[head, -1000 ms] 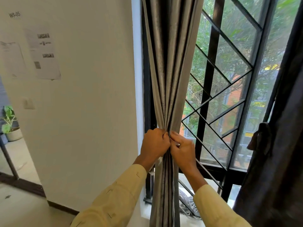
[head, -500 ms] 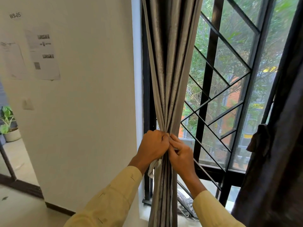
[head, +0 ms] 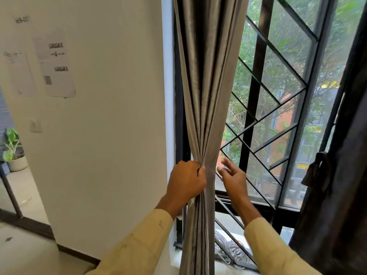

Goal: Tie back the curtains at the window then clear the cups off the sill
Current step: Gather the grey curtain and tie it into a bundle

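Observation:
A grey curtain (head: 206, 86) hangs bunched at the window's left edge. My left hand (head: 186, 180) grips the gathered folds at waist height, with a pale strip of cloth (head: 180, 216) hanging below the wrist. My right hand (head: 233, 178) hovers just right of the curtain, fingers spread and holding nothing. A dark curtain (head: 341, 185) hangs at the right, tied with a knotted band (head: 315, 169). The sill (head: 228, 219) shows low between my arms. No cups are in view.
A black diagonal window grille (head: 268, 124) stands behind the curtain. A coil of grey cable (head: 228, 250) lies on the lower ledge. The white wall (head: 109, 135) with paper notices is at left; a potted plant (head: 13, 149) sits beyond it.
My right hand let go of the grey curtain and moved a little to the right, fingers opening. My left hand still grips the folds.

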